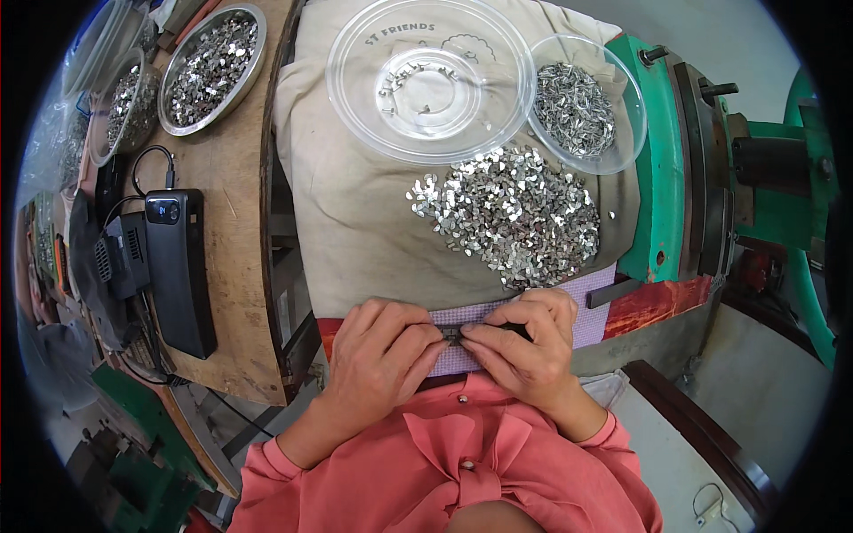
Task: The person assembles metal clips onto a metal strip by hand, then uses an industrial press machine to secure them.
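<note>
Close in front of me, my left hand (382, 351) and my right hand (529, 342) meet over a purple checked cloth (458, 360). Thumbs and fingertips of both are pinched around a small dark metal strip (453, 335), mostly hidden by the fingers. A dark end of something shows under the right-hand fingers. Just beyond lies a heap of small shiny metal pieces (515, 218) on a beige cloth (355, 222). Behind the heap stands a wide clear plastic tub (342, 98) with a few small pieces inside. A smaller clear bowl (635, 133), right of it, holds many slim silvery pieces.
At the right a green machine (653, 178) with dark metal plates borders the cloth. A flat dark bar (613, 293) lies near my right hand. On the wooden table (235, 266) at left are a black power bank (178, 284) with cables and a round metal dish (258, 67) of metal bits.
</note>
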Demonstrator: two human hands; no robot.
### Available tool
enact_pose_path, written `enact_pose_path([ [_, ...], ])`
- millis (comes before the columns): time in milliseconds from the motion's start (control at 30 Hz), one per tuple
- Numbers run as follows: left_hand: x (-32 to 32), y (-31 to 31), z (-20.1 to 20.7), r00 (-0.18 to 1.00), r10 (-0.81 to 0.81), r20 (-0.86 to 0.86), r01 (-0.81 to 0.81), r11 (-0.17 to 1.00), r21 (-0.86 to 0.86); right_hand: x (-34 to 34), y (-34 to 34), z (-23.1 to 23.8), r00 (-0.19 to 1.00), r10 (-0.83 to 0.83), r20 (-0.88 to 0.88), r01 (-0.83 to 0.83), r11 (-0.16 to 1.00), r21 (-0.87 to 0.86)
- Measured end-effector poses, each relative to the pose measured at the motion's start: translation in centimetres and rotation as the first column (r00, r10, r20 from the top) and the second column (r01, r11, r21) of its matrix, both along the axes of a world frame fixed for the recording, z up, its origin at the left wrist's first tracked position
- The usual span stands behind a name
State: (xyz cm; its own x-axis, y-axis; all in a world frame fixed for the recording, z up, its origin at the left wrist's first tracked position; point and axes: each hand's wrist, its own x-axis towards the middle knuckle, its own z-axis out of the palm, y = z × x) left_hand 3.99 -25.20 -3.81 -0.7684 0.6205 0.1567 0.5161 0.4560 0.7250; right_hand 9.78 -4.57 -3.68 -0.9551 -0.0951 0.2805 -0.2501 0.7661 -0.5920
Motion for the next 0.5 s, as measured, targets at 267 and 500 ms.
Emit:
enact_pose_path([
  [267, 0.1, 0.1, 0.2, 1.0, 0.008, 0.014, -0.008, 0.999, -0.032, -3.0, 0.9, 0.6, 0.996, -0.086, -0.028, 0.088, 0.993, 0.083],
  [500, 0.3, 0.6, -0.1, 0.999, -0.014, -0.045, 0.012, 0.999, -0.044, -6.4, 0.4, 0.4, 0.993, -0.055, -0.103, 0.078, 0.97, 0.232],
])
